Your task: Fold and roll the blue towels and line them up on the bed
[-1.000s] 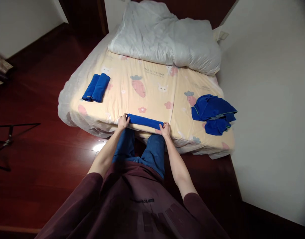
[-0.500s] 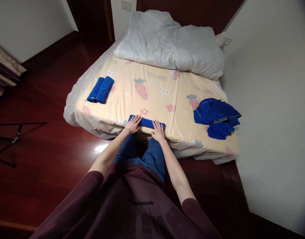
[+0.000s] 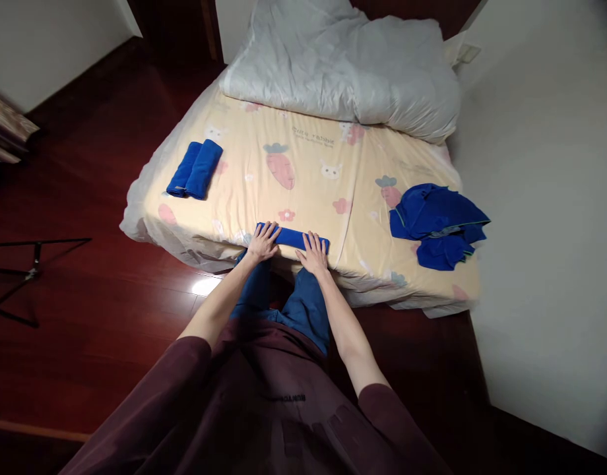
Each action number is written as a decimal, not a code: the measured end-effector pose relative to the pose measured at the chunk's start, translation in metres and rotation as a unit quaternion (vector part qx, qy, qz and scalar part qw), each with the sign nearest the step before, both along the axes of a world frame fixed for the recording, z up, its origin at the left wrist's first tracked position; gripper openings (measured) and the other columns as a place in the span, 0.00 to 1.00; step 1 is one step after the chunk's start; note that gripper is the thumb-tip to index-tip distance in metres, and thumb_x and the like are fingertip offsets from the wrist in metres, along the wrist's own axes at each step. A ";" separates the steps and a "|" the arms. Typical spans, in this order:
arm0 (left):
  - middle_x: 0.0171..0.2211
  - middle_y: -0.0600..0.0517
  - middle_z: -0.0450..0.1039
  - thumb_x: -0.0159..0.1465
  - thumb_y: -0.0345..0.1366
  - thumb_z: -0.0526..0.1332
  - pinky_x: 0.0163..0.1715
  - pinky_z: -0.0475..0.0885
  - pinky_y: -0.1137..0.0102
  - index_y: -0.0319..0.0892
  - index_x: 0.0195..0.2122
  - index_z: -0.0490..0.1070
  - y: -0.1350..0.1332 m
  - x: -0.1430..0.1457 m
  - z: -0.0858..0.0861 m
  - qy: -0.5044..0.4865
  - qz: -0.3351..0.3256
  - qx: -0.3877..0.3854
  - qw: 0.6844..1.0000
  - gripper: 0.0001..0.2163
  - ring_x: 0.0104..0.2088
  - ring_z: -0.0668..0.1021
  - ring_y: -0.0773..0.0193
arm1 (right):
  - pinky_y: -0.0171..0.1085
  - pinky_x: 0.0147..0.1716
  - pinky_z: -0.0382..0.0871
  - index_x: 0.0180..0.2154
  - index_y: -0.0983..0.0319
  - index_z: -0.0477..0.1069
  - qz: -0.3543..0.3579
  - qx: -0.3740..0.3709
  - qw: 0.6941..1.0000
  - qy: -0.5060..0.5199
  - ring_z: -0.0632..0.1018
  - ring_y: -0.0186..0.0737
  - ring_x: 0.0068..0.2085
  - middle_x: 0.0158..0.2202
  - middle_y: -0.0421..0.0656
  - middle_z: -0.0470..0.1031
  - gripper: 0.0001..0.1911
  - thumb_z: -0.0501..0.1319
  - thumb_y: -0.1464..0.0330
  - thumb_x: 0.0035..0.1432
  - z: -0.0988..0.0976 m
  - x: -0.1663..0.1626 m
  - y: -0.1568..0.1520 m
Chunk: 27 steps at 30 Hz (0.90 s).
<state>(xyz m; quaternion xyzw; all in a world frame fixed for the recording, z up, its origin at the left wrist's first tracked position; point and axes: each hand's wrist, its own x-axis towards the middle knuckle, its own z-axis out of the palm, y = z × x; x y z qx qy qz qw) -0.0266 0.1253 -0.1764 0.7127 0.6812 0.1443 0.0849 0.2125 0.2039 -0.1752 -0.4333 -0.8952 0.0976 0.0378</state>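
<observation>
A blue towel, folded into a narrow strip, lies at the near edge of the bed. My left hand rests on its left end with the fingers spread. Across the right end lies my right hand, its fingers also stretched out and apart. Two rolled blue towels sit side by side on the left part of the bed. To the right is a crumpled heap of blue cloths with green edging.
The bed has a yellow sheet printed with carrots and rabbits. A bunched grey-white quilt covers its far end. On the left, black stand legs rest on the dark red floor. A wall runs along the right.
Both hands stay on the folded towel with almost no movement. The view has tilted slightly, so the bed and towels appear a little higher.
</observation>
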 end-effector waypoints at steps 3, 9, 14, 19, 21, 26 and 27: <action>0.75 0.40 0.46 0.65 0.40 0.57 0.73 0.41 0.46 0.38 0.74 0.54 0.003 0.004 0.005 0.004 0.014 -0.013 1.000 0.36 0.75 0.49 0.42 | 0.60 0.73 0.38 0.75 0.62 0.45 0.005 -0.018 1.000 -0.013 0.45 0.54 0.76 0.77 0.50 0.42 0.38 0.49 0.53 0.72 0.004 -0.001 0.001; 0.76 0.44 0.46 0.60 0.28 0.57 0.73 0.44 0.45 0.43 0.75 0.52 0.001 0.036 0.016 0.031 -0.052 -0.015 0.998 0.39 0.76 0.48 0.46 | 0.76 0.66 0.40 0.75 0.51 0.45 0.028 -0.020 0.999 -0.036 0.44 0.66 0.75 0.78 0.48 0.38 0.38 0.54 0.52 0.70 0.009 -0.004 -0.003; 0.76 0.42 0.44 0.60 0.27 0.56 0.72 0.44 0.42 0.38 0.74 0.52 -0.002 0.060 0.018 0.045 -0.040 -0.054 0.997 0.39 0.76 0.47 0.44 | 0.78 0.65 0.42 0.73 0.47 0.52 0.027 -0.050 0.998 -0.042 0.46 0.66 0.75 0.77 0.46 0.43 0.33 0.54 0.53 0.71 0.009 -0.008 0.000; 0.74 0.41 0.52 0.56 0.27 0.61 0.72 0.43 0.40 0.43 0.69 0.63 -0.001 0.057 0.026 -0.098 -0.008 -0.068 0.993 0.36 0.75 0.52 0.43 | 0.69 0.67 0.54 0.66 0.47 0.67 -0.016 -0.113 0.993 0.021 0.60 0.57 0.72 0.71 0.43 0.61 0.24 0.48 0.62 0.74 0.018 -0.009 0.022; 0.70 0.41 0.61 0.55 0.28 0.64 0.73 0.44 0.42 0.43 0.61 0.72 -0.008 0.057 0.025 -0.266 0.037 -0.060 0.961 0.30 0.74 0.55 0.42 | 0.56 0.67 0.61 0.60 0.52 0.76 -0.033 -0.129 0.988 0.072 0.69 0.49 0.67 0.65 0.44 0.72 0.23 0.49 0.68 0.72 0.020 -0.008 0.032; 0.53 0.36 0.77 0.62 0.37 0.66 0.60 0.74 0.53 0.43 0.50 0.77 -0.024 0.076 0.013 -0.485 0.145 -0.066 0.860 0.15 0.55 0.80 0.43 | 0.43 0.60 0.71 0.43 0.58 0.84 -0.079 -0.144 0.976 0.142 0.81 0.45 0.53 0.50 0.47 0.82 0.18 0.56 0.75 0.63 0.012 -0.011 0.049; 0.49 0.36 0.79 0.63 0.38 0.66 0.56 0.76 0.53 0.42 0.49 0.77 -0.023 0.081 0.010 -0.533 0.176 -0.066 0.825 0.13 0.50 0.82 0.45 | 0.43 0.59 0.71 0.42 0.58 0.85 -0.085 -0.145 0.976 0.141 0.81 0.46 0.52 0.49 0.47 0.83 0.18 0.57 0.75 0.62 0.009 -0.013 0.051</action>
